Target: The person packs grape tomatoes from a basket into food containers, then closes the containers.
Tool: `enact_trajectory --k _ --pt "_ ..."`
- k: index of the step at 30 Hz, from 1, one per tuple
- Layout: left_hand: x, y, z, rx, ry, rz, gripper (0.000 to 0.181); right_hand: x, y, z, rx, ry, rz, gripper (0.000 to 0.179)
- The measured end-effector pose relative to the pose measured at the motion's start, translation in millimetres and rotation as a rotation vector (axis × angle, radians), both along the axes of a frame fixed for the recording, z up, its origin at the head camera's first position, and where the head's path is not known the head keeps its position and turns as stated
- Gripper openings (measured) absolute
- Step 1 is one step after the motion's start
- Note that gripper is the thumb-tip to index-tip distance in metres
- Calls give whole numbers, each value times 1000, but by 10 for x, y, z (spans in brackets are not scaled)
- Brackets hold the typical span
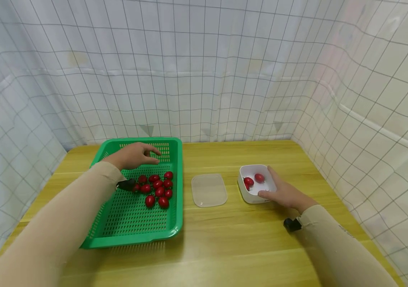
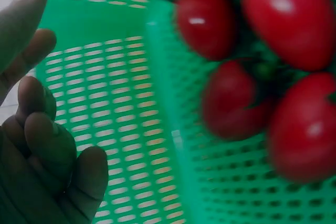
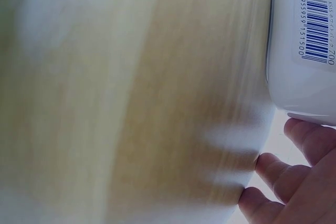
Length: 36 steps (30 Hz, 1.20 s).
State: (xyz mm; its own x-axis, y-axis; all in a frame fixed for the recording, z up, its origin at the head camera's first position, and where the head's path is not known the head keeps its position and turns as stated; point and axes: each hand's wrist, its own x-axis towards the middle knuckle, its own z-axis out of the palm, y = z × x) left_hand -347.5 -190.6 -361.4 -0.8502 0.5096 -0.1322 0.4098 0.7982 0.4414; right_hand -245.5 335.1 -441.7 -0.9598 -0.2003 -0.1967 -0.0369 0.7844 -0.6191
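A green plastic basket (image 1: 179, 191) on the left holds several red cherry tomatoes (image 1: 159, 191), some with green stems. Over its far part hovers my left hand (image 1: 134, 155), with nothing between the loosely bent fingers. In the left wrist view, that hand (image 2: 47, 156) is beside the slotted basket wall, apart from the tomatoes (image 2: 236, 100). My right hand (image 1: 284, 193) holds the right side of a white square container (image 1: 250, 197), thumb at the near rim and fingers on the far side. A few cherry tomatoes (image 1: 259, 177) lie inside it. The right wrist view shows fingertips against the container (image 3: 302, 90), near its barcode label.
A translucent square lid (image 1: 209, 190) lies flat between the basket and the container. Everything stands on a wooden table (image 1: 225, 243). White grid-patterned curtains (image 1: 204, 79) hang behind the table and on both sides.
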Motion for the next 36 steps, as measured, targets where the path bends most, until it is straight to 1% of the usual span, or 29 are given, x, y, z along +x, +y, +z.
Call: enact_trajectory --k 4,7,12,16,23,25,30,32,36 --pt "19 70 -139 -10 -44 -39 46 0 -2 7 -4 -1 1 119" --pt "30 148 -224 -18 -70 -50 41 2 -4 10 -12 -6 -3 119" --pt "29 236 -352 -43 -142 -32 40 -3 -12 11 -9 0 1 119" --pt "16 274 -429 -50 -161 -14 38 1 -13 17 -9 -1 -2 119" --pt "13 313 -482 -59 -143 -40 42 -1 -9 17 -16 -2 0 119" --pt "9 311 -499 -62 -143 -24 43 -7 -7 14 -13 1 4 119" --pt "-3 294 -551 -30 -203 23 47 -13 9 -5 -22 3 0 120" --pt "-11 286 -567 -11 -228 29 50 -13 15 -15 -30 1 -5 121" --pt "-32 275 -592 3 -234 27 53 -9 17 -21 -22 4 -2 121"
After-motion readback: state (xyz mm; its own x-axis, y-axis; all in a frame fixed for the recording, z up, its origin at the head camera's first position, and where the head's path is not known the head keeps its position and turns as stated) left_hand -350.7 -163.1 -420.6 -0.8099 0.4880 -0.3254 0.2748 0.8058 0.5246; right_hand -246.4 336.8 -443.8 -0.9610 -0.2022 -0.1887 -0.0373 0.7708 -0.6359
